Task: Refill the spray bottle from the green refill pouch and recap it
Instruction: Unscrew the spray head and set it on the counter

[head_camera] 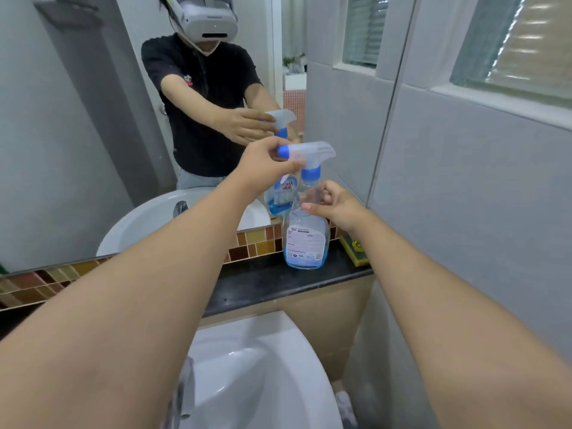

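Both hands on the spray bottle (306, 230) — left hand (266, 168) grips its trigger head (309, 151).

- Room on the right is being closed off by the tiled wall (464, 187) and a yellow-green sponge (356, 250).
- Behind, passage is being blocked by the mirror (77, 134).
- Open ledge (247, 286) is being left free on the left of the spray bottle (306, 236).

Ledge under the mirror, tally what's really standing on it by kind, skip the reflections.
Spray bottle: 1
Sponge: 1
Total: 2
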